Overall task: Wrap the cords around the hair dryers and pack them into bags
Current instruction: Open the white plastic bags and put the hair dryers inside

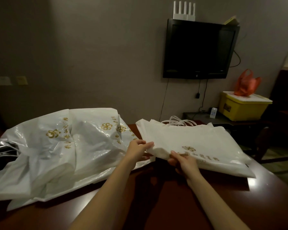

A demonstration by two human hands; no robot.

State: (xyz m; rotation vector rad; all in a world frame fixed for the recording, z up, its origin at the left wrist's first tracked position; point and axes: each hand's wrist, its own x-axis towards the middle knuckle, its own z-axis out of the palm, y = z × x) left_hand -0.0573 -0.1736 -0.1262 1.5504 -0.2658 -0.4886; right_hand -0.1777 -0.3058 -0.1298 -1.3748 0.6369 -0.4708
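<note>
Single view, head-worn, wide-angle: looks forward and down across the dark red table (181, 205), near enough that both forearms enter from the bottom edge. Beyond the table's far edge it faces a wall, wall-mounted television (198, 50) upper right of centre

I see both hands at the near corner of a flat stack of white bags (194, 143) lying on the dark red table (173, 205). The left hand (138, 149) pinches the corner of the top bag, and the right hand (184, 162) grips the stack's edge just beside it. To the left lies a heap of crumpled white plastic bags (56, 146) with gold logos. On the wall hangs a dark television (198, 50); a yellow bin (243, 107) stands at right, an orange bag (246, 83) on its lid.
</note>
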